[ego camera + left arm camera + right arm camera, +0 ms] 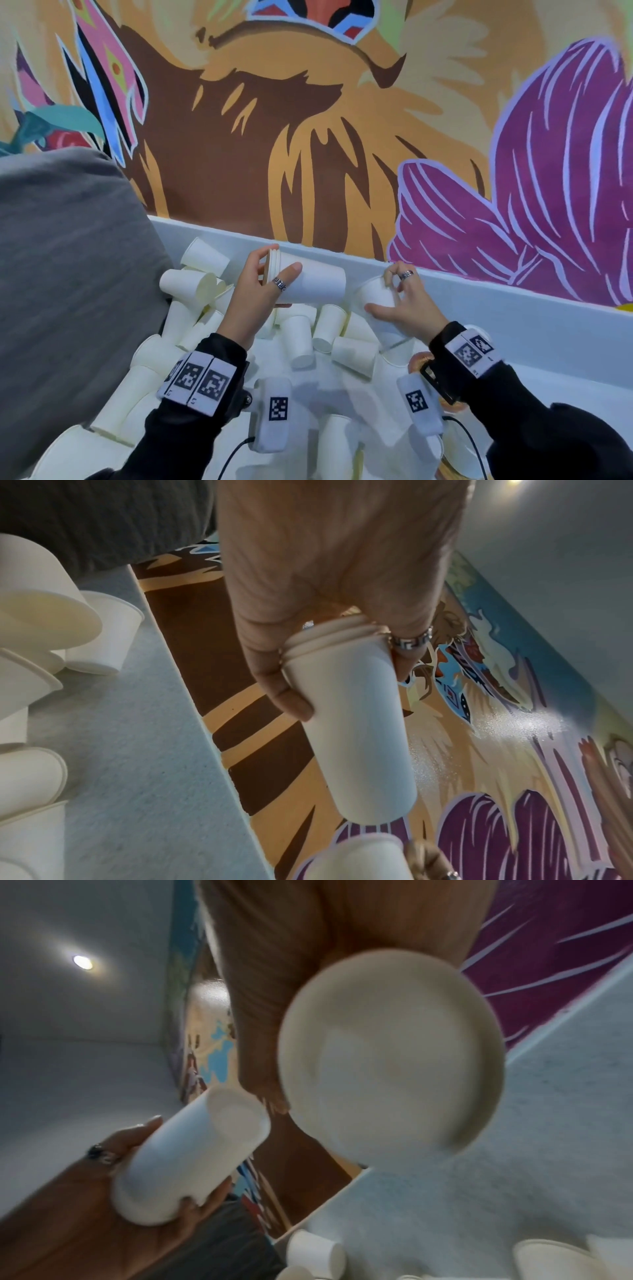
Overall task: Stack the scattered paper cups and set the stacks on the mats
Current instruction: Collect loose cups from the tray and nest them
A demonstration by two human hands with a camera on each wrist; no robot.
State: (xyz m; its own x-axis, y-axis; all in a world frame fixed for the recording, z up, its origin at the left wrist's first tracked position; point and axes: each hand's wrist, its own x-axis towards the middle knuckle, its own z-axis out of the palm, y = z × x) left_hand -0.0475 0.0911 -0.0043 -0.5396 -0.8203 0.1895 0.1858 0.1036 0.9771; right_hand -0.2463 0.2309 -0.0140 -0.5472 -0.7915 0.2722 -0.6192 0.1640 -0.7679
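Gripping a sideways cup stack (308, 282), the left hand (255, 294) faces the right hand (407, 305), whose grip holds one cup (375, 293).

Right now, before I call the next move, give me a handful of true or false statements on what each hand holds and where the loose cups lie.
1. The left hand grips a short stack of nested cups, held on its side. True.
2. The right hand is empty. False: it holds a single cup.
3. The single cup's open mouth faces the stack's closed bottom end. True, by the right wrist view.
4. Loose cups stand upright in neat rows. False: they lie tumbled in a heap.
5. The stack already rests on a mat. False: it is held above the heap.
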